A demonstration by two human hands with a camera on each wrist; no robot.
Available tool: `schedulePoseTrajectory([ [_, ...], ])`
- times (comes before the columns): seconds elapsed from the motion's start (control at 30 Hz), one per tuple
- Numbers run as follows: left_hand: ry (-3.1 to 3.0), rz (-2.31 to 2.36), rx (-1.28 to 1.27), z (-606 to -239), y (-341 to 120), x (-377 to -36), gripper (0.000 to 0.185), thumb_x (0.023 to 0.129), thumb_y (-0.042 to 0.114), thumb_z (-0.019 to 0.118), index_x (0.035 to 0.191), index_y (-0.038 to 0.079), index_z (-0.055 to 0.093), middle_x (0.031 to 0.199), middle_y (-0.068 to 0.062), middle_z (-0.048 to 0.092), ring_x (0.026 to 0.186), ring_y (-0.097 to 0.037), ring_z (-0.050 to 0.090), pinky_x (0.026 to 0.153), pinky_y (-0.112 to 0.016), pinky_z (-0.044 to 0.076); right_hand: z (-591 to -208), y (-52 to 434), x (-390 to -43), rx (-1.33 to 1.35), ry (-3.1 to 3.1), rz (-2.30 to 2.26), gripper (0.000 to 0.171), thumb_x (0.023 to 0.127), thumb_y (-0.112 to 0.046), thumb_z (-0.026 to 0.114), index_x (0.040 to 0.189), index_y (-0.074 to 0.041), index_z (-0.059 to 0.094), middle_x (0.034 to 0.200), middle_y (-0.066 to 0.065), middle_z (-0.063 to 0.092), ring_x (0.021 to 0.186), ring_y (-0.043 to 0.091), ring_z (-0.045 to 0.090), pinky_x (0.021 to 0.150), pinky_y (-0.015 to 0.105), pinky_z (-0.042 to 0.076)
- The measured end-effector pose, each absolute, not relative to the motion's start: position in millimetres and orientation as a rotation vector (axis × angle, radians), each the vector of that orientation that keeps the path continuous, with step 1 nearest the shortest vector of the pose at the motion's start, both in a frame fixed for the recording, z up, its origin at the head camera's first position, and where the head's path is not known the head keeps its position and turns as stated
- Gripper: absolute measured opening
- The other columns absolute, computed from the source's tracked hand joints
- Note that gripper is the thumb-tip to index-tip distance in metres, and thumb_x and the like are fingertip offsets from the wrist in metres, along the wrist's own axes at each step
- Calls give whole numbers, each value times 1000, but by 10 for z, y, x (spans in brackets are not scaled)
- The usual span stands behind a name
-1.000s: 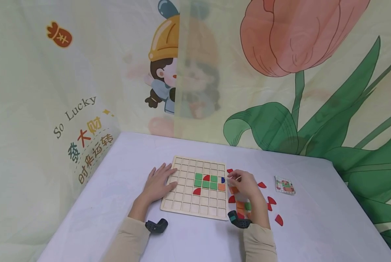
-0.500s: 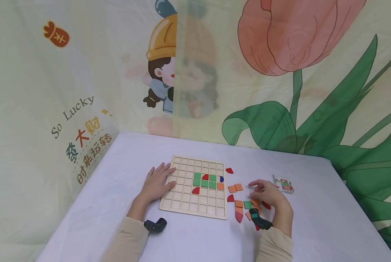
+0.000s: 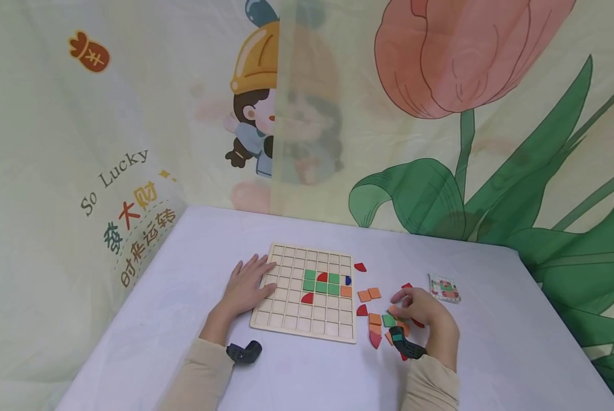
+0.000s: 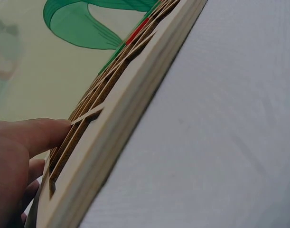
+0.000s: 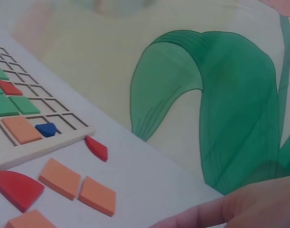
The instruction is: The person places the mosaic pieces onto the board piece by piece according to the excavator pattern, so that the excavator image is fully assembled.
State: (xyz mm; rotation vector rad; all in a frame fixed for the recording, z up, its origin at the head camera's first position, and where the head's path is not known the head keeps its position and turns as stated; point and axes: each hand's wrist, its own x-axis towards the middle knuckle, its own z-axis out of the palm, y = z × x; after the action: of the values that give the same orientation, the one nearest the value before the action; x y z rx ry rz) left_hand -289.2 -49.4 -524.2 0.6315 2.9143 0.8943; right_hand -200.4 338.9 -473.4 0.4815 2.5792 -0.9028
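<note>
A pale wooden grid board (image 3: 291, 326) lies on the white table, with green squares (image 3: 320, 287), red quarter-circles (image 3: 308, 298), an orange square (image 3: 346, 291) and a small blue piece (image 3: 348, 280) in its cells. My left hand (image 3: 245, 288) rests on the board's left edge, fingers spread; the left wrist view shows its thumb (image 4: 45, 134) over the rim. Right of the board, my right hand (image 3: 424, 306) pinches an orange square tile (image 3: 392, 310) between thumb and fingers, over the loose pieces. In the right wrist view only part of this hand (image 5: 239, 206) shows, its fingertips hidden.
Loose orange tiles (image 3: 374, 293), a green piece (image 3: 389, 321) and red quarter-circles (image 3: 375, 340) lie between board and right hand. A printed pattern card (image 3: 444, 288) lies farther right. Patterned cloth (image 3: 307, 114) hangs behind the table.
My right hand has moved from the board's right edge, beside the blue piece, rightward to the loose pieces, and its fingers have closed on an orange tile. The left hand stays put.
</note>
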Motion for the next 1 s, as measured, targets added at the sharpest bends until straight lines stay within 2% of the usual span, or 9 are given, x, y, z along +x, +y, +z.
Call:
schedulePoseTrajectory([
  [0.27, 2908, 904, 627, -5232, -492, -2890, 58, 88, 39, 60, 138, 13, 49, 153, -12, 35, 146, -32, 19, 118, -57, 6, -4796, 3293, -2127, 424, 2650, -884, 26, 82, -22, 74, 102, -9, 64, 87, 10, 54, 83, 21, 48, 62, 25, 46],
  [0.5, 2901, 924, 637, -5232, -499, -2886, 57, 88, 38, 61, 138, 12, 50, 153, -13, 35, 146, -33, 20, 118, -57, 7, -4781, 3235, -2147, 451, 2616, -942, 35, 81, -21, 76, 111, -11, 62, 90, 9, 54, 83, 21, 49, 61, 24, 48],
  [0.7, 2907, 910, 635, -5232, -496, -2884, 57, 88, 39, 60, 138, 13, 50, 152, -13, 35, 146, -32, 20, 118, -57, 7, -4773, 3160, -2170, 504, 2585, -943, 30, 79, -14, 76, 105, -11, 62, 91, 10, 55, 83, 22, 51, 61, 25, 50],
  [0.83, 2912, 910, 632, -5232, -494, -2883, 57, 88, 38, 61, 138, 12, 50, 152, -13, 36, 146, -33, 20, 118, -57, 7, -4774, 3127, -2201, 506, 2616, -932, 22, 81, -11, 74, 101, -9, 64, 91, 11, 57, 83, 23, 52, 66, 26, 51],
  [1.0, 2907, 914, 632, -5228, -489, -2876, 57, 88, 38, 61, 138, 13, 50, 152, -12, 35, 146, -32, 20, 118, -57, 7, -4774, 3123, -2226, 514, 2650, -923, 28, 81, -9, 73, 108, -8, 63, 97, 12, 61, 86, 24, 54, 74, 31, 54],
])
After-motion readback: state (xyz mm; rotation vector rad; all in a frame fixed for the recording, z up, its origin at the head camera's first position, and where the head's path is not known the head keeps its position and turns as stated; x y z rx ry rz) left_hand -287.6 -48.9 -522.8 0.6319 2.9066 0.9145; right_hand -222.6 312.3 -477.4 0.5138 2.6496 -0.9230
